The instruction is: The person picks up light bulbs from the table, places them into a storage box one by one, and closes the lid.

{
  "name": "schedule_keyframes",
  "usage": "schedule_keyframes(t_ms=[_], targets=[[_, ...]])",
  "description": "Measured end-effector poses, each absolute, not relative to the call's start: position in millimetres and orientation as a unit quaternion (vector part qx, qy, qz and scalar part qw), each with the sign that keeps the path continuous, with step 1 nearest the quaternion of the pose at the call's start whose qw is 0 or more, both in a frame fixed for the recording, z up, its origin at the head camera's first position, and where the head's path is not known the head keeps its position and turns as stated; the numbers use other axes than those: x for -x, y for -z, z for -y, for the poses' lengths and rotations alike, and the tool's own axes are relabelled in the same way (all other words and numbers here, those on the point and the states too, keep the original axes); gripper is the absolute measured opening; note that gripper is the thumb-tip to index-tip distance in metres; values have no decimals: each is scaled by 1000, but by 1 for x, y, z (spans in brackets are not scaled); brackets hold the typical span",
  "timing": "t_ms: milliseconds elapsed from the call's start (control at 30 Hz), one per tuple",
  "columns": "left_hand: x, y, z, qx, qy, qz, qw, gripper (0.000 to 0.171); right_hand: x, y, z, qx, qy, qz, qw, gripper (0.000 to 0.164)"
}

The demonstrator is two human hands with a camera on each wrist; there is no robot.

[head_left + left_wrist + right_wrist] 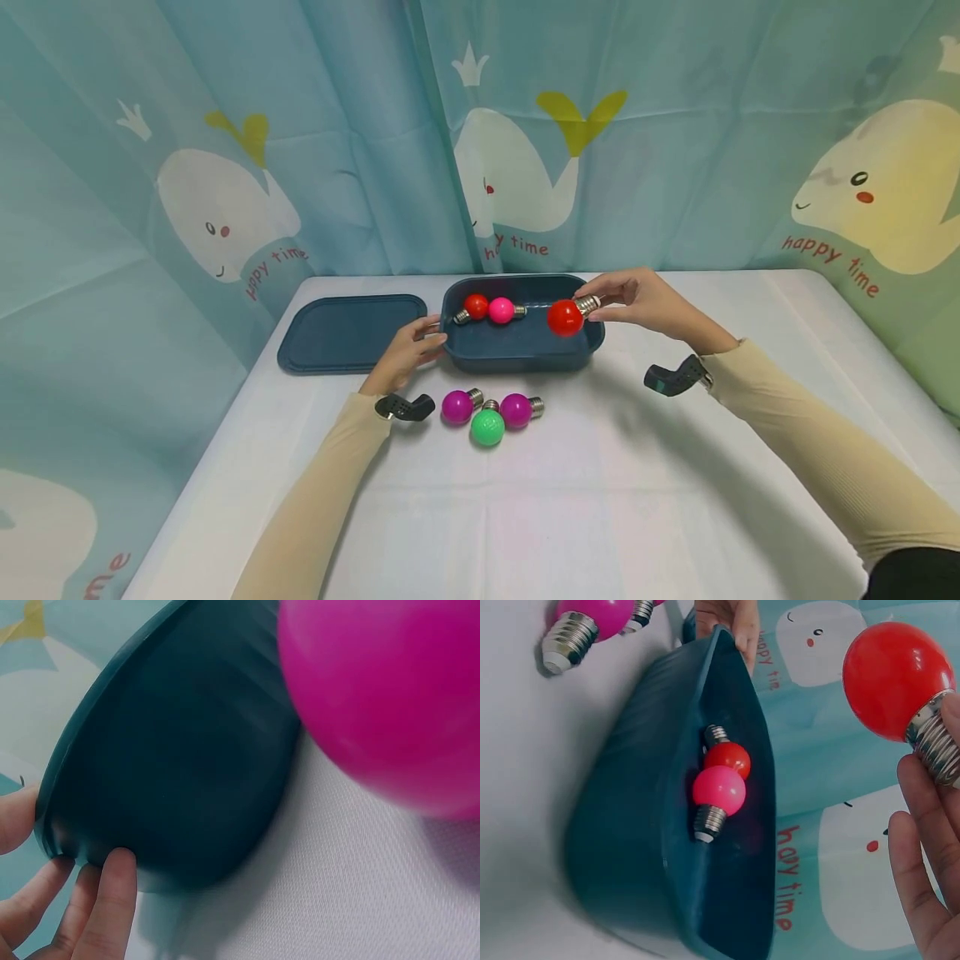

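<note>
My right hand (637,304) pinches a red light bulb (565,318) by its silver screw base, over the right end of a dark blue box (517,363). That bulb's round head points left, away from the fingers (922,795). Inside the box lie another red bulb (476,306) and a pink bulb (502,311), side by side. My left hand (405,354) rests its fingertips against the box's left end, fingers fairly straight on the outer wall in the left wrist view. Before the box lie two purple bulbs (457,407) with a green bulb (487,427) between them.
A dark blue lid (348,333) lies flat on the white table (637,517), left of the box. Behind the table hangs a light blue curtain (360,167) with whale prints. Both wrists carry black straps with small dark mounts (675,377).
</note>
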State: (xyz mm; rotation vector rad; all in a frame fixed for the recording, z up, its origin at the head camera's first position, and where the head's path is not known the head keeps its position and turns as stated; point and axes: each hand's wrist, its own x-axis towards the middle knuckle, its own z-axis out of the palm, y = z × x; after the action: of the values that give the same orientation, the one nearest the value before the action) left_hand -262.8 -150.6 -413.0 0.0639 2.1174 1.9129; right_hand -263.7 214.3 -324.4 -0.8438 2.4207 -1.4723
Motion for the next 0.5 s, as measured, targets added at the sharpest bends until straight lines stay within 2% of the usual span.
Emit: schedule_keyframes(t_ms=[500], targets=[[263, 413, 149, -11, -665, -734, 139, 55, 284, 320, -191, 273, 493, -822, 84, 38]])
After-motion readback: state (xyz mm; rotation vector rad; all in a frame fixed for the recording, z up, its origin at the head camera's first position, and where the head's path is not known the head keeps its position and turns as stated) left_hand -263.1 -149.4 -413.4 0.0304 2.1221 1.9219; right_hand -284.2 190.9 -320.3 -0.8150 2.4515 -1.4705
